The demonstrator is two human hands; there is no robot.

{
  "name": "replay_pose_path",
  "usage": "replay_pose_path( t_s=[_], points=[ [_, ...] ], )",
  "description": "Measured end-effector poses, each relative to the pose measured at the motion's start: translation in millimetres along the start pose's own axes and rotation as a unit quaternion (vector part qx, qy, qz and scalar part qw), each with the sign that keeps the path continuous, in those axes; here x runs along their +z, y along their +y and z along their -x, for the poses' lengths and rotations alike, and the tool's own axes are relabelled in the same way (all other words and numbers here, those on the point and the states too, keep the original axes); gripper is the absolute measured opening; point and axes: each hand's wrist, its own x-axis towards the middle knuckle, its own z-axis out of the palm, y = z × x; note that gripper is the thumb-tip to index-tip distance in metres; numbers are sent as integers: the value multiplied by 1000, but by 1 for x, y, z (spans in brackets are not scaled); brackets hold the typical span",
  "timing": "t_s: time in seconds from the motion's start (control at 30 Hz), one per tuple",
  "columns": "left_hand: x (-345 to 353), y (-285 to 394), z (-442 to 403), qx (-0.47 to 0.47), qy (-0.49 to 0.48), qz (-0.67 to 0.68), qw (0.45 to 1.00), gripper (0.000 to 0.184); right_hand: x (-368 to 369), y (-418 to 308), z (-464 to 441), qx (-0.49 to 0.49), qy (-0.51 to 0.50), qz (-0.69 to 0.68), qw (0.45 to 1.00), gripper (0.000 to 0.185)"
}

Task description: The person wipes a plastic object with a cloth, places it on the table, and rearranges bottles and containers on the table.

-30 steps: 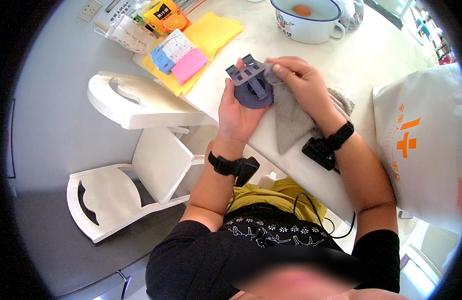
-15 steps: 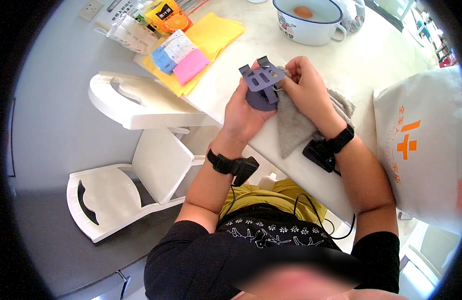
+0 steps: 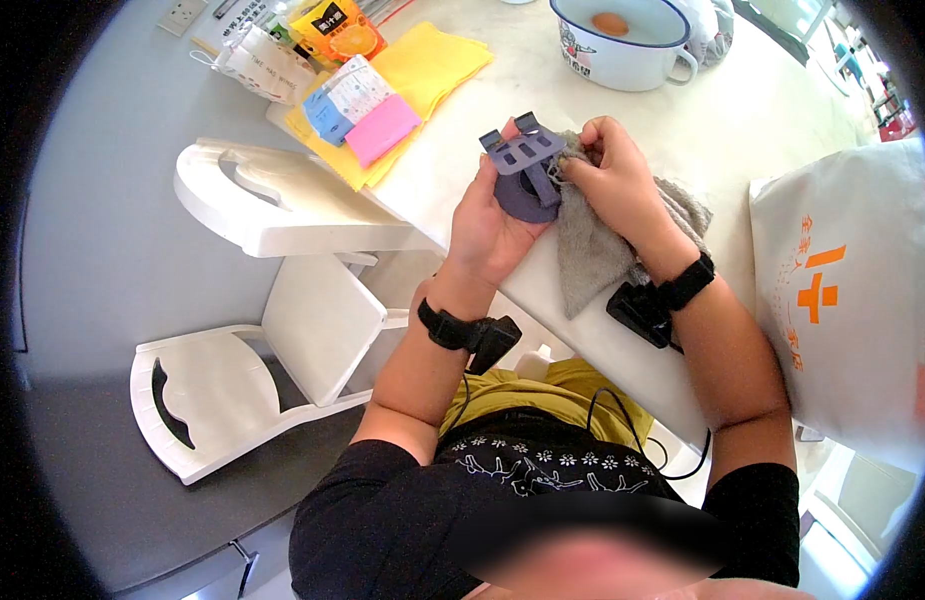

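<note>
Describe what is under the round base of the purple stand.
The left hand is under the round base; its palm shows beyond the edge, but anything directly beneath is covered.

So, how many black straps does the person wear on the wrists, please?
2: one strap is around the left wrist, the other strap around the right wrist. I see no more.

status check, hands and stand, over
Left hand holding purple-grey stand. Right hand gripping grey cloth beside it. White pot farther off, not in the way.
</note>
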Motion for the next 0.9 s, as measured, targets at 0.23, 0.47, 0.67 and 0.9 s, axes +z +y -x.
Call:
replay_pose_path(
  t_s=[0.23, 0.47, 0.67, 0.9],
  points=[
    [8, 0, 1, 46, 71, -30, 996, 46, -2, 17, -6, 5, -69, -77, 995, 30],
    [11, 3, 3, 97, 89, -33, 991, 44, -5, 12, -12, 40, 67, -240, 968, 25],
    [14, 2, 3, 63, 63, -5, 996, 43, -9, -6, -3, -74, 71, -125, 987, 19],
    [11, 1, 3, 60, 56, 16, 996, 46, -6, -15, 0, -113, -51, 29, 992, 21]
  ],
)
